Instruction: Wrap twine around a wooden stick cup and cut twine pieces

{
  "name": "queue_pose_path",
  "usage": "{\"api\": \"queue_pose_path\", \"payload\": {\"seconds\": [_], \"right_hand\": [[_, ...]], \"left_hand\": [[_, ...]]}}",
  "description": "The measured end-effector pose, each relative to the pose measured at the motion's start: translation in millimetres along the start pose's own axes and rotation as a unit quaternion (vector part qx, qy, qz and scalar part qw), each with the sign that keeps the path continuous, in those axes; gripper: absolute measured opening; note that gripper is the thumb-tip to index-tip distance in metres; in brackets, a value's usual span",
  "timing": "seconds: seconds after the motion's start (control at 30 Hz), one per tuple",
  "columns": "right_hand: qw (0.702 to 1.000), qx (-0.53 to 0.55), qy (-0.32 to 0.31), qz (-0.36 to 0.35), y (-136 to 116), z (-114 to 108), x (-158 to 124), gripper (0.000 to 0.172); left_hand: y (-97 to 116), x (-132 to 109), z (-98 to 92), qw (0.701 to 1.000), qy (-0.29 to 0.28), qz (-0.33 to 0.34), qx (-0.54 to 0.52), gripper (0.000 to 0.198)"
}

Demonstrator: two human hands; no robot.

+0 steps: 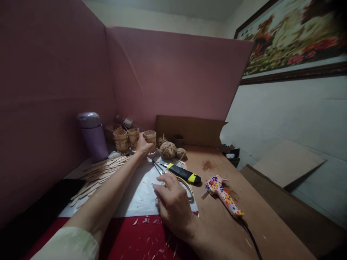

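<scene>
My left hand reaches to the back of the table and grips a small scalloped wooden cup; the fingers' far side is hidden. Two similar cups, one at the left and one in the middle, stand beside it. My right hand hovers or rests over the white sheet, fingers half curled and apart, with nothing visible in them. Partly under it lie scissors with gold-coloured handles. A black and yellow utility knife lies just beyond that hand.
Wooden craft sticks lie left, near a purple bottle. Twine balls sit at the back before a cardboard piece. A flowered glue gun with a black cord lies right. Scraps dot the red cloth.
</scene>
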State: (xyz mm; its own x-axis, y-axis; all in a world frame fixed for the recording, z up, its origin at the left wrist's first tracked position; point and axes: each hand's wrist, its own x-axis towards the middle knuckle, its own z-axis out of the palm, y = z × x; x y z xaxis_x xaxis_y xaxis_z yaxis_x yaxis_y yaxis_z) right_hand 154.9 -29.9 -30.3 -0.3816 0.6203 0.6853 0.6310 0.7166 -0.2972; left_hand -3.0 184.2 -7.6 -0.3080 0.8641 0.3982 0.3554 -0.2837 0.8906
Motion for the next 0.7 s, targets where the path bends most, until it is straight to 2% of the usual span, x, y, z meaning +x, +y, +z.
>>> {"api": "queue_pose_path", "payload": {"seconds": [0.17,0.37,0.57,0.7], "right_hand": [[1.0,0.007,-0.01,0.001,1.6,1.5,-0.5,0.028],[0.999,0.018,-0.036,0.0,1.9,2.1,-0.7,0.026],[0.998,0.028,-0.048,0.005,2.3,1.1,1.4,0.027],[0.998,0.031,-0.054,0.01,2.8,0.3,2.3,0.026]], "left_hand": [[-11.3,-2.4,-1.1,0.999,-0.006,0.024,0.037,0.06],[-20.1,-8.9,-0.7,0.997,-0.021,0.073,0.031,0.071],[-25.5,-10.2,1.7,0.999,-0.036,0.019,0.023,0.07],[-27.0,-7.6,0.7,0.999,-0.029,0.012,0.043,0.068]]}}
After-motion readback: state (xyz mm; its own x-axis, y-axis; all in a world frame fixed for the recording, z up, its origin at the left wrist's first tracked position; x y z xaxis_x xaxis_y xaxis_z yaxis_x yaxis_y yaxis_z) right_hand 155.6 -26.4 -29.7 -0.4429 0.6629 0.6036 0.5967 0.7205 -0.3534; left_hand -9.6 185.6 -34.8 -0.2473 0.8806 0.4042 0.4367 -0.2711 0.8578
